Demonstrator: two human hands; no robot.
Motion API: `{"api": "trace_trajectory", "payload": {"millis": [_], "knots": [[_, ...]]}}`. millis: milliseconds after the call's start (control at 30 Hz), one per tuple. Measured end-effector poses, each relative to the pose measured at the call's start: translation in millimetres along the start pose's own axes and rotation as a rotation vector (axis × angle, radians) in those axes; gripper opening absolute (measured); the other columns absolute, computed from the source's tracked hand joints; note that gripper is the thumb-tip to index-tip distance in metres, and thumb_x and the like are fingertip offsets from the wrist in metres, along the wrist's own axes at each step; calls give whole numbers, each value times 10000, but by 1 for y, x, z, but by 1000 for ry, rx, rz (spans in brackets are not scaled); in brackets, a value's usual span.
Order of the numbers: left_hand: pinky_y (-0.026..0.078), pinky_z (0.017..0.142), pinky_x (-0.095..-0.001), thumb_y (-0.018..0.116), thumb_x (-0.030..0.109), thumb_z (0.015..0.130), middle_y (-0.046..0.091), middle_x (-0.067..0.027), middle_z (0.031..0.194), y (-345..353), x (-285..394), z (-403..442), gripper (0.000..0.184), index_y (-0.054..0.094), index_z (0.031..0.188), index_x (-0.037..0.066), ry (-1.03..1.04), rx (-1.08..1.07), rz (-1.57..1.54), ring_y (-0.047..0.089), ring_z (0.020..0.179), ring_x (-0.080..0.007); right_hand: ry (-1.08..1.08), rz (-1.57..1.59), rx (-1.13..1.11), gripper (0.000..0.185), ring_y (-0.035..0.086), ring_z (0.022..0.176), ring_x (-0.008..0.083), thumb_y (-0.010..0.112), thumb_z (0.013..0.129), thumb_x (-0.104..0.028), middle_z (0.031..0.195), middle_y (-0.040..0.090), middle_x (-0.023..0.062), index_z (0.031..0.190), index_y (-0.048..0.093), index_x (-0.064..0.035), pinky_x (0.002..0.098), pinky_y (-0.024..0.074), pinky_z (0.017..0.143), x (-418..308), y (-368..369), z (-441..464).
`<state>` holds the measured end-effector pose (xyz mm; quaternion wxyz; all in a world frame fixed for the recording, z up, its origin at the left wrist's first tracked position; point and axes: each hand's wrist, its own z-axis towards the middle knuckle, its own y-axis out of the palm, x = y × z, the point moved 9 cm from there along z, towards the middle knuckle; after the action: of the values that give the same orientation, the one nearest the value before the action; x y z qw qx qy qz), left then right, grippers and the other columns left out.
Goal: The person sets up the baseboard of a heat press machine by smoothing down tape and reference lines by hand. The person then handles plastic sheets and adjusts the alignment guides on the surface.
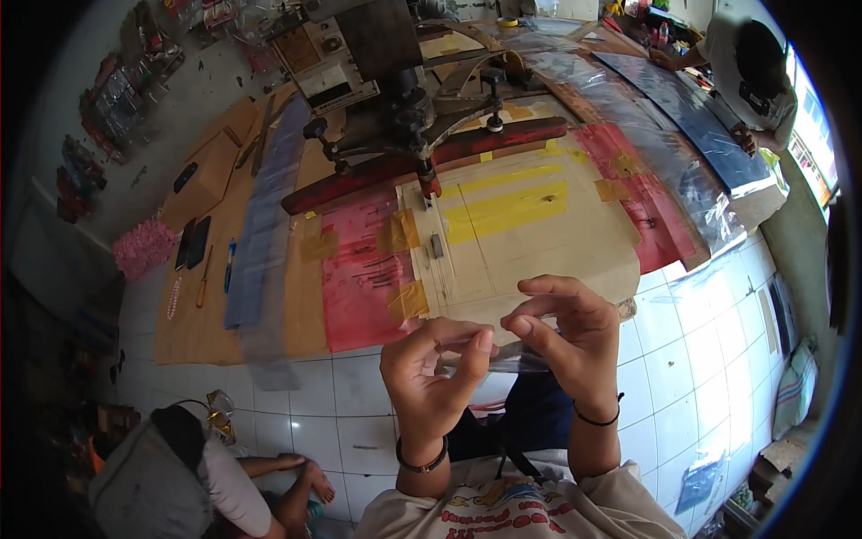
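My left hand (437, 364) and my right hand (572, 334) are raised in front of my chest, close together at the table's near edge. Thumb and forefinger of each are pinched on what looks like a clear plastic sheet (516, 361), which hangs between them and is hard to make out. Just beyond lies a beige board (548, 256) with yellow tape strips (512, 211) and a small dark grey block (437, 246). Red film (364, 296) flanks the board on the left, with brown tape (409, 301) along its edge.
A heavy machine head (373, 54) with a red bar (359, 175) stands over the board. Phones (199, 241), a screwdriver (205, 277) and a blue pen (231, 262) lie at left. One person (180, 476) sits on the floor; another (750, 81) works at the right.
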<state>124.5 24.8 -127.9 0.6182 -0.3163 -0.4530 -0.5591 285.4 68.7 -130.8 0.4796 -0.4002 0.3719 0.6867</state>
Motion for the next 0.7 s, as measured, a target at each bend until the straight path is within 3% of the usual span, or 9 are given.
{"api": "trace_trajectory", "payload": {"millis": [500, 700], "knots": [[418, 541, -227, 556, 93, 971, 710, -99, 705, -8, 2, 3, 235, 713, 900, -66, -10, 51, 26, 523, 545, -83, 111, -20, 139, 271, 694, 868, 121, 678, 947, -86, 866, 755, 111, 1189, 641, 29, 247, 520, 748, 5, -26, -6], [471, 598, -224, 595, 56, 958, 718, -91, 794, -8, 2, 2, 159, 700, 946, -63, -11, 80, 36, 650, 656, -107, 91, 10, 157, 249, 697, 861, 123, 674, 947, -89, 876, 755, 107, 1167, 647, 27, 252, 524, 770, 3, -24, -7]]}}
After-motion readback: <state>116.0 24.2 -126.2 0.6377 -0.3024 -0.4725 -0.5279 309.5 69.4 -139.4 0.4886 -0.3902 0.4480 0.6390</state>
